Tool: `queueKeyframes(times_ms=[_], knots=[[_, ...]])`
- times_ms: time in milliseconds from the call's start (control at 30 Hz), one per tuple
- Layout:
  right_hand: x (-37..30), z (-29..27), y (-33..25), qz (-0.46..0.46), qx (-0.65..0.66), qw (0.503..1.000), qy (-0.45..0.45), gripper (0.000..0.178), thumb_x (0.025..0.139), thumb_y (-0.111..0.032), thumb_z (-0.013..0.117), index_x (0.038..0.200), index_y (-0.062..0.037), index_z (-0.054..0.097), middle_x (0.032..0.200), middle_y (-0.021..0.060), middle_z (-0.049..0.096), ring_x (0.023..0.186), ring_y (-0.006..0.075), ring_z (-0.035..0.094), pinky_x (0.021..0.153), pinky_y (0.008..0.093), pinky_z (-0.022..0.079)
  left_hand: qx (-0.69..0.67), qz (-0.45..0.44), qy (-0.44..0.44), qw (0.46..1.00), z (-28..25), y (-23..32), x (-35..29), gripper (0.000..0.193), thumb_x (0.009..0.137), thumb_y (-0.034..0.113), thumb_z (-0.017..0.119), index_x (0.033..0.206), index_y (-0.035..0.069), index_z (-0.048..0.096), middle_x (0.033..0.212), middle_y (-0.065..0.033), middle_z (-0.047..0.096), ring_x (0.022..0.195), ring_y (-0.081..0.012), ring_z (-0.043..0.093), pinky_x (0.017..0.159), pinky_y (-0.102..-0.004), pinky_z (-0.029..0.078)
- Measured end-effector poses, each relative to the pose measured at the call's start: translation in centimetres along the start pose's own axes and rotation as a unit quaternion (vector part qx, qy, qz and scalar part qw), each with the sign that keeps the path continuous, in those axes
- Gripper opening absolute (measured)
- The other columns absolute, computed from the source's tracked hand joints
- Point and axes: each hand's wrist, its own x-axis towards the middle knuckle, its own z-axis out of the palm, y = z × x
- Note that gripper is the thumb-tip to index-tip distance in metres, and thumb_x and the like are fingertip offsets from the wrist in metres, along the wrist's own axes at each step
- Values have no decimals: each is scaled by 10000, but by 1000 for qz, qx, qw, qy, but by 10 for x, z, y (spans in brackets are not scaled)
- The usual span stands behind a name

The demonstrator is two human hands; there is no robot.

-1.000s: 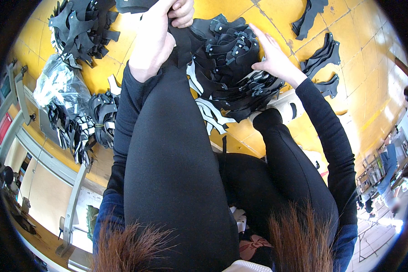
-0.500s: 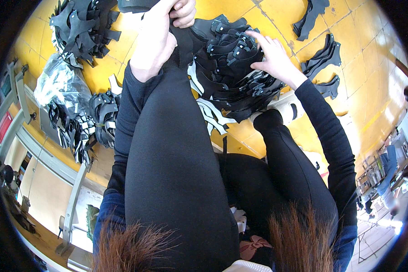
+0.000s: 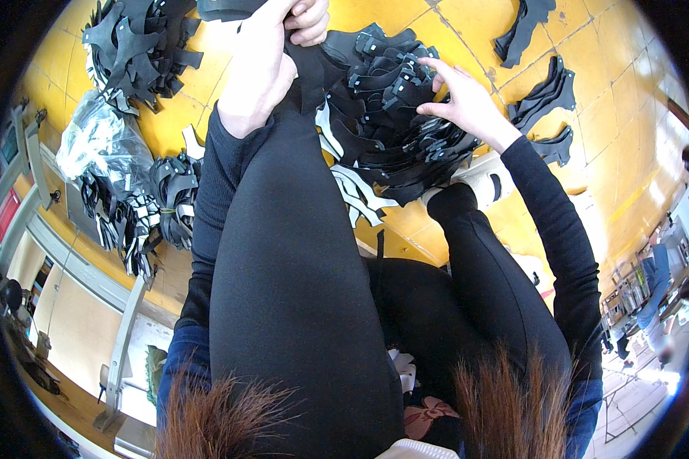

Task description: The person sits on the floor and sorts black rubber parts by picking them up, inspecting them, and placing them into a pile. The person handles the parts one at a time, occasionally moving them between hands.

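My left hand (image 3: 260,73) is at the top, past my raised left knee, its fingers curled closed around the edge of a dark, flat cut piece (image 3: 226,9); part of that piece runs out of view. To its right, my right hand (image 3: 471,103) reaches over a large pile of black cut pieces (image 3: 394,99) on the floor. Its thumb and fingers are apart, fingertips at the pile's upper right edge, and no piece shows between them. Many pieces overlap in layers, some with small pale marks. White-faced strips (image 3: 356,195) lie at the pile's near edge.
More black pieces lie in a heap (image 3: 134,42) at far left, a clear plastic bag (image 3: 103,141) and a bundle (image 3: 177,199) below it. Small stacks (image 3: 547,92) rest on the yellow floor (image 3: 612,145) at right. My white shoe (image 3: 490,180) touches the pile. A metal frame (image 3: 76,256) stands left.
My right hand's fingers have shifted slightly over the pile's edge, the thumb reaching a little further left. My left hand and the pieces look nearly unchanged.
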Motion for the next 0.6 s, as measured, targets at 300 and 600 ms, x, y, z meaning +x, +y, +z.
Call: queueKeyframes(times_ms=[300,600], knots=[[4,-11,-5,118,53,984,-126,317,894,-181,634,1205,-119,623,763,95,610,783,280,641,724,370,497,-1,-2,8,1000,2,1,-2,373,1032,227,529,696,141,394,603,63,292,492,-65,278,466,-208,251],[-12,-18,-3,-28,-107,989,-101,800,759,-180,767,1469,-251,405,1379,70,557,1385,254,425,1174,620,178,1,-2,7,1000,2,2,-2,369,1024,219,538,694,138,395,604,62,296,494,-62,282,470,-207,253]])
